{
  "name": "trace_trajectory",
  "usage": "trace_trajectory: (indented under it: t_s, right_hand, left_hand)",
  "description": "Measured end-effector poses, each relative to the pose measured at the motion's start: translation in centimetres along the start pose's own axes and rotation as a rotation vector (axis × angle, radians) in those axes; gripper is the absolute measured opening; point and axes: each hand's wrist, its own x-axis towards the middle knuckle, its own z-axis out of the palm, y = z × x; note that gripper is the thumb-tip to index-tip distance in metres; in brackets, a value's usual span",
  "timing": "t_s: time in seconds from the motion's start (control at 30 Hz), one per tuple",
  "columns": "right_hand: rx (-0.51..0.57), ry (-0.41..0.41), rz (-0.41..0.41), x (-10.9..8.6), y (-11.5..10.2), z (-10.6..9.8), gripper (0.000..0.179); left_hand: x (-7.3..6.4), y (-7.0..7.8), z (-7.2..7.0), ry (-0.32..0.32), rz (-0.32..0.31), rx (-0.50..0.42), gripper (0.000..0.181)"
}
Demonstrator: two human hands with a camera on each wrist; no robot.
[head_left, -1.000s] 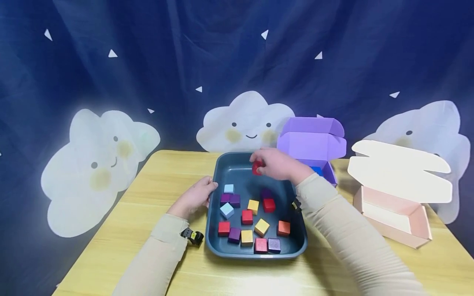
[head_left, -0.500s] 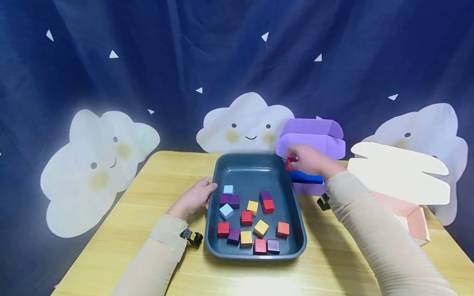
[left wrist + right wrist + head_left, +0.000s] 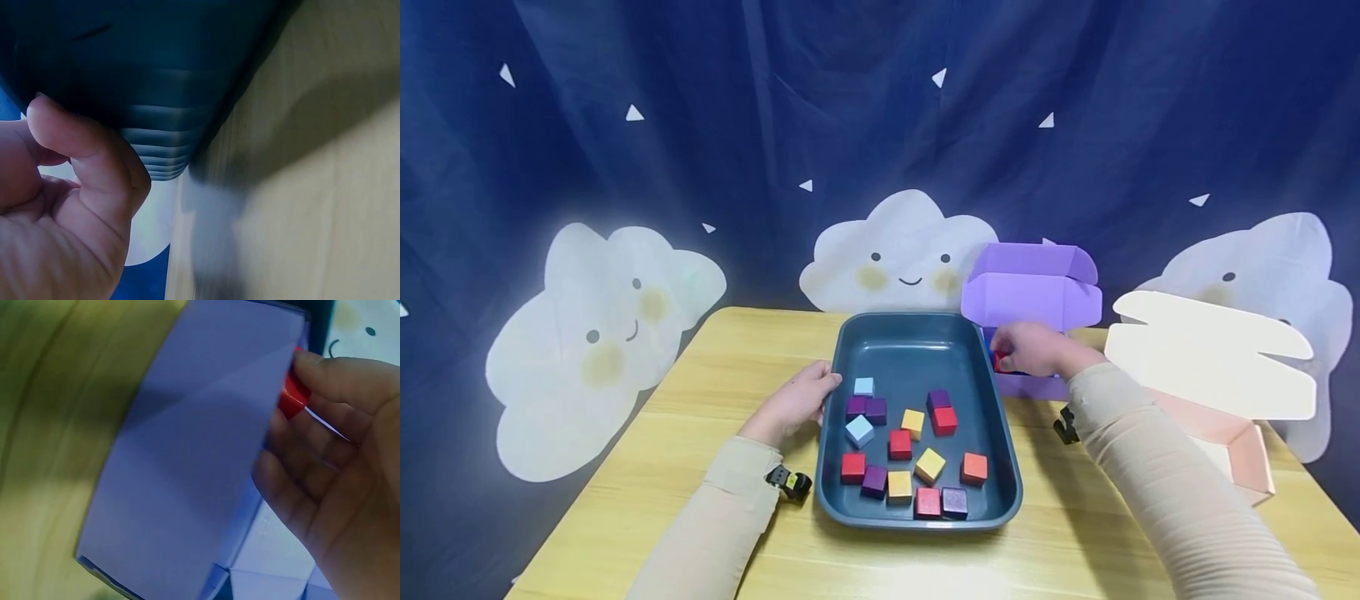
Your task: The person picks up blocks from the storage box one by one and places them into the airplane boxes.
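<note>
My left hand grips the left rim of a dark blue-grey tray; in the left wrist view the thumb lies against the tray's outer wall. My right hand pinches a red cube inside the open purple box, just right of the tray. From the right wrist, the cube shows between thumb and fingers, partly hidden behind the box wall. Loose cubes lie in the tray, among them a red cube, a yellow cube and a light blue cube.
An open pale pink box with its white lid raised stands at the right, partly behind my right forearm. A dark blue curtain with cloud prints hangs behind the wooden table.
My right hand has carried the red cube from above the tray's far end rightward, then down into the purple box. The left hand has stayed on the tray's rim.
</note>
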Motion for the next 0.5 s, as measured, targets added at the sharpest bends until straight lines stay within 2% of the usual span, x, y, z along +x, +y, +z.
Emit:
trace_trajectory:
  t_s: [0.17, 0.33, 0.5]
  right_hand:
    - [0.035, -0.032, -0.012, 0.37, 0.2, 0.82, 0.012]
    - [0.07, -0.072, 0.047, 0.62, 0.11, 0.96, 0.012]
    - [0.073, -0.094, 0.054, 0.73, 0.15, 0.98, 0.013]
  left_hand:
    - [-0.16, -0.02, 0.11, -0.003, 0.012, -0.003, 0.022]
    - [-0.36, 0.12, 0.17, -0.003, 0.009, 0.005, 0.023]
    - [-0.52, 0.29, 0.11, 0.005, 0.007, 0.012, 0.024]
